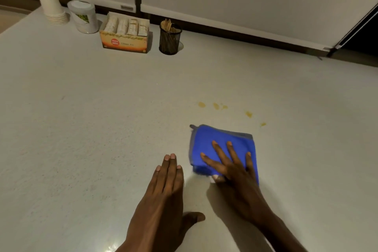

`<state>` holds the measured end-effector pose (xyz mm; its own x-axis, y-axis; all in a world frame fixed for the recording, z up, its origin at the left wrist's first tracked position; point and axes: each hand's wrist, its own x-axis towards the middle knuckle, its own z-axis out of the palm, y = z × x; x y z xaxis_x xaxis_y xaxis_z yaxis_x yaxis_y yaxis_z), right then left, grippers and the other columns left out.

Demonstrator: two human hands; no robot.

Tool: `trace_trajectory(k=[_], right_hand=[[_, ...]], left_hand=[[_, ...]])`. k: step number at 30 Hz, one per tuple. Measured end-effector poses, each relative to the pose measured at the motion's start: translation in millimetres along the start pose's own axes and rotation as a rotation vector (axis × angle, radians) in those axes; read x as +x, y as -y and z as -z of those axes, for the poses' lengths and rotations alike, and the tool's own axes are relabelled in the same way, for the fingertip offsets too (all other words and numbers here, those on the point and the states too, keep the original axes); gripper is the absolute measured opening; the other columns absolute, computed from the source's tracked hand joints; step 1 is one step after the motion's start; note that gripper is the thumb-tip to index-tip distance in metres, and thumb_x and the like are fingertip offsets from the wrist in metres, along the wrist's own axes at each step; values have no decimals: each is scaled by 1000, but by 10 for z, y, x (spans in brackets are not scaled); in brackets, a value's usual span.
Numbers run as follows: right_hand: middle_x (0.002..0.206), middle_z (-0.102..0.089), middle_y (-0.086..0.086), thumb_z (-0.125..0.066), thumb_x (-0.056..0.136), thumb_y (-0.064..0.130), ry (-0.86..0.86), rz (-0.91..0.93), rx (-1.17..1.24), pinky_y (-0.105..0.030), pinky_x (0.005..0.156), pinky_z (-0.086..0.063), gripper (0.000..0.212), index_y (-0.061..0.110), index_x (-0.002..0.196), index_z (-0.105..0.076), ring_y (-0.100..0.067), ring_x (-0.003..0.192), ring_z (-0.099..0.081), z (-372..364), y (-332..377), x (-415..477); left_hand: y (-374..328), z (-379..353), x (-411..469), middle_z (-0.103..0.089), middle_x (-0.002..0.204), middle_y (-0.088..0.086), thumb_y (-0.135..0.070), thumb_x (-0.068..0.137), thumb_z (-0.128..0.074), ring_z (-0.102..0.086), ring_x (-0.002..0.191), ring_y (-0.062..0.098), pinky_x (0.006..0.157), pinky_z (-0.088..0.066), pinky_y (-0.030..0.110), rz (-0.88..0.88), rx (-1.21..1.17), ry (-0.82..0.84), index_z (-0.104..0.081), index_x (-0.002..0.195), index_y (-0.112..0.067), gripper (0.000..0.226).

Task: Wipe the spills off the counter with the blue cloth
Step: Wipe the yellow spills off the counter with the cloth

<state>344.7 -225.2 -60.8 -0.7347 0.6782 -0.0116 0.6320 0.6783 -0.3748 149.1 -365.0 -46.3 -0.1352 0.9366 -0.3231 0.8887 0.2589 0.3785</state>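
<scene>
From your head camera, your right hand (235, 168) lies flat on the folded blue cloth (219, 143), fingers spread and pressing down rather than closed around it. Your left hand (163, 196) rests palm down on the bare counter (81, 129) just left of the cloth, fingers straight and together, thumb out to the side, holding nothing.

The cloth sits on the near right part of the counter. The yellow spills (216, 106) lie just beyond it, a scatter of small spots running from above the cloth's far edge off to its right; none is under the cloth.

Along the back wall, well apart from your hands, you have a stack of upturned paper cups (53, 7), a clear lidded tub (83, 16) beside it, an open box of tea sachets (125, 33), and a black mesh holder (170, 39) of wooden sticks. Nothing stands between the cloth and the spots.
</scene>
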Motion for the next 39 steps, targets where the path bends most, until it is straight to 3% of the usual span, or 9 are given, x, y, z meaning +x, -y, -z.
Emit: trace_trajectory(k=[2,4,8,12,16,19,25,35,39], right_hand=[[174,-6,21,-47,109,27,-40,-95,120,-65,127,13,60,64,152,-27,-15,164,10,147,-217,12],[173,-8,18,-53,108,19,-79,-200,145,-65,126,14,63,58,151,-29,-17,164,9,222,-277,187],[174,3,18,-44,110,33,-50,-164,-31,-63,126,17,58,58,156,-19,-18,162,17,121,-46,309],[174,5,23,-27,109,46,-22,-35,-13,-58,127,17,52,64,156,-16,-13,162,17,75,-158,-173],[173,-6,23,-49,109,29,-70,-206,100,-62,128,14,59,63,152,-25,-13,163,11,313,-519,-84],[173,-2,21,-46,110,33,-71,-301,34,-62,126,16,55,58,153,-23,-16,163,13,349,-472,202],[174,-4,20,-30,107,43,-29,-58,62,-59,127,18,53,64,155,-21,-15,163,13,220,-379,-271],[174,-5,16,-46,110,30,-70,-154,35,-60,127,16,55,52,157,-27,-19,163,13,355,-663,-29],[175,-8,18,-36,105,28,-68,-26,73,-54,128,17,59,56,157,-29,-14,164,9,455,-952,-409]], left_hand=[[-4,11,-61,-24,169,31,-94,79,-34,-32,156,44,122,-40,52,-52,54,-50,-35,159,7,130],[-17,-55,-86,-47,158,30,-91,78,-36,-51,144,44,111,-51,51,-64,50,-133,-56,146,8,122],[-135,-150,-6,-22,168,31,-91,73,-55,-28,156,46,124,-33,54,-83,13,-160,-36,157,9,132],[-315,-74,148,9,172,30,-107,59,2,-4,162,48,133,-16,50,-128,98,-96,4,163,2,150],[-313,-233,96,18,171,21,-97,77,-47,7,162,42,130,1,44,-146,56,-166,6,163,-4,138],[-352,-344,58,40,164,14,-98,79,-35,33,156,34,126,19,39,-93,26,-169,30,154,-11,132],[-604,-306,144,42,162,12,-105,63,-29,36,154,34,125,23,37,-141,1,-110,30,155,-12,144],[-953,-434,177,48,162,13,-102,72,-31,40,154,30,129,20,37,-63,16,-97,37,150,-11,138],[-1134,-401,201,-26,168,31,-99,62,-58,-31,156,43,125,-36,49,-140,29,-92,-36,157,9,146]])
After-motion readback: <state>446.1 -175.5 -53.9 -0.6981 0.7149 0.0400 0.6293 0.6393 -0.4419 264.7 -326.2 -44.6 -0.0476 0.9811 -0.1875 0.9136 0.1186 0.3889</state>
